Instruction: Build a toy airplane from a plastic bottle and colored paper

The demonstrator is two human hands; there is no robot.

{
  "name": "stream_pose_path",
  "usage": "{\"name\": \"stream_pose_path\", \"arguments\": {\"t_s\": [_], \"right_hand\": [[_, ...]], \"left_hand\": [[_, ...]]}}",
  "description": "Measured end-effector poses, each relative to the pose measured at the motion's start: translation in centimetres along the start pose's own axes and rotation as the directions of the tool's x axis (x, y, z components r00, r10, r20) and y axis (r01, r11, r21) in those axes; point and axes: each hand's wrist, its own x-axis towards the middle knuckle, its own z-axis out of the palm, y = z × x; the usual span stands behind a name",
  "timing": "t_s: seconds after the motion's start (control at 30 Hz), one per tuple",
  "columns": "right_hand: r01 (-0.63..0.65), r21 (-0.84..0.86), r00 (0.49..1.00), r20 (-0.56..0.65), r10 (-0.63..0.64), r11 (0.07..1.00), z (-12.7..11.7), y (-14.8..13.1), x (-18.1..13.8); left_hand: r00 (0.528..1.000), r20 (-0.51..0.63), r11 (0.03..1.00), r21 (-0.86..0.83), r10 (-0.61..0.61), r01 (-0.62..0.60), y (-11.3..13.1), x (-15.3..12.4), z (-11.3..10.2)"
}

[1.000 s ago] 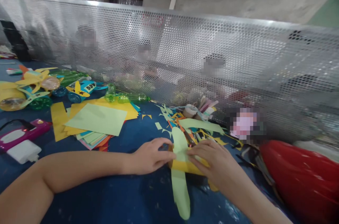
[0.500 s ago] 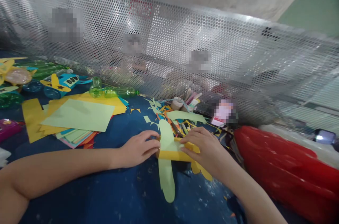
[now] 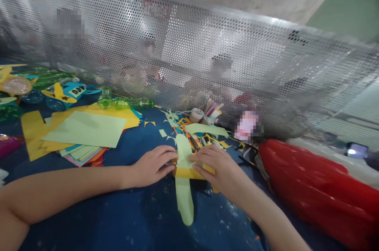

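A toy plane lies between my hands at the table's middle, with a yellow paper body (image 3: 189,172) and a long pale green paper wing (image 3: 185,199) crossing it. My left hand (image 3: 156,166) grips the body's left end, where a bit of clear brownish plastic shows by the fingertips. From the right, my right hand (image 3: 211,164) curls over the body, fingertips pressing on the green paper near the wing's right edge. The palm hides most of the yellow tail end.
Stacked coloured paper (image 3: 85,128) lies to the left, with green plastic bottles (image 3: 126,103) and another toy plane (image 3: 69,93) behind. Paper scraps (image 3: 177,122) spread beyond my hands. A red plastic bag (image 3: 310,187) bulges at right. A perforated metal screen (image 3: 183,45) borders the back.
My right hand has slid left along the body, closer to the green wing, and covers more of the yellow tail. My left hand stays at the left end.
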Motion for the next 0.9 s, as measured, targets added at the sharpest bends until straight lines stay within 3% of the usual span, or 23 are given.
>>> {"name": "stream_pose_path", "arguments": {"t_s": [0.43,0.9], "right_hand": [[-0.027,0.02,1.0,0.006,0.027,0.999,0.2,-0.8,0.2],[-0.084,-0.129,0.996,-0.054,0.077,0.988,0.1,-0.6,0.1]], "left_hand": [[0.994,0.007,0.989,0.101,0.111,-0.111,-0.1,-0.3,0.1],[0.995,0.034,0.986,0.135,0.091,-0.095,0.1,-0.1,0.2]]}}
